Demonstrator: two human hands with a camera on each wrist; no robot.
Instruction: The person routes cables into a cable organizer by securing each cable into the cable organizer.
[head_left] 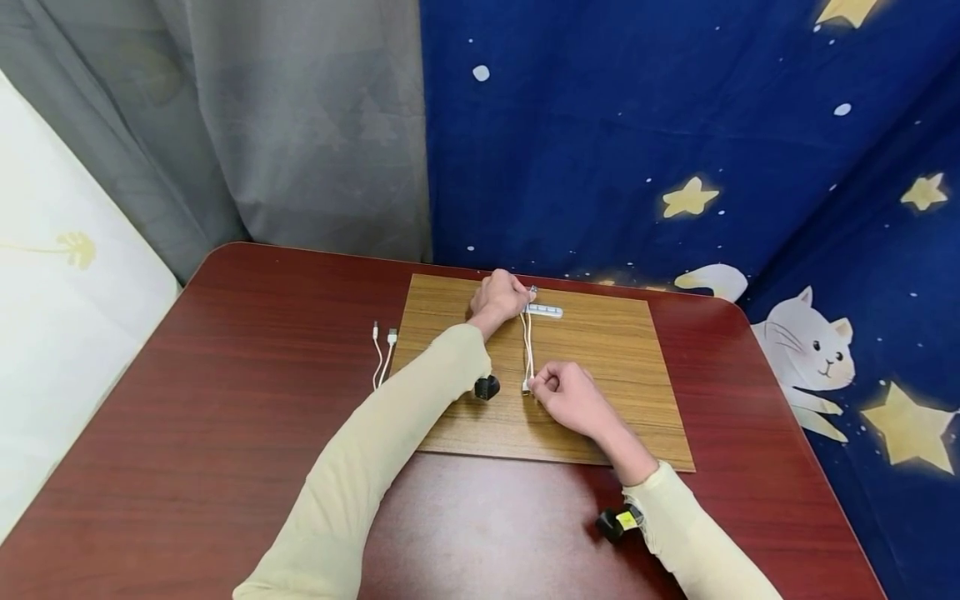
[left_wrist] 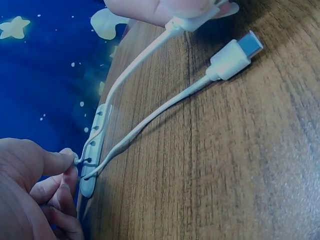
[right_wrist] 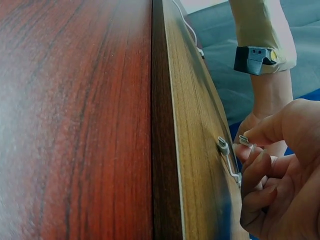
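A pale cable clip strip (left_wrist: 97, 145) with several slots lies near the far edge of the wood-grain board (head_left: 607, 358). Two white cables cross it and run toward the front. At the strip, my left hand (head_left: 498, 296) pinches one cable between thumb and finger, just beyond a slot. My right hand (head_left: 572, 398) pinches the near end of that same cable by its connector (right_wrist: 244, 140). Beside it, the other cable's USB-C connector (left_wrist: 231, 60) rests loose on the board, and this cable (left_wrist: 142, 125) passes through a slot near one end of the strip.
Two more white cable ends (head_left: 392, 337) lie on the dark red table (head_left: 285, 333), left of the board and partly behind the left sleeve (head_left: 390, 425). Curtains (head_left: 570, 142) hang beyond the table's far edge. A black camera (head_left: 617, 523) is strapped at the right wrist.
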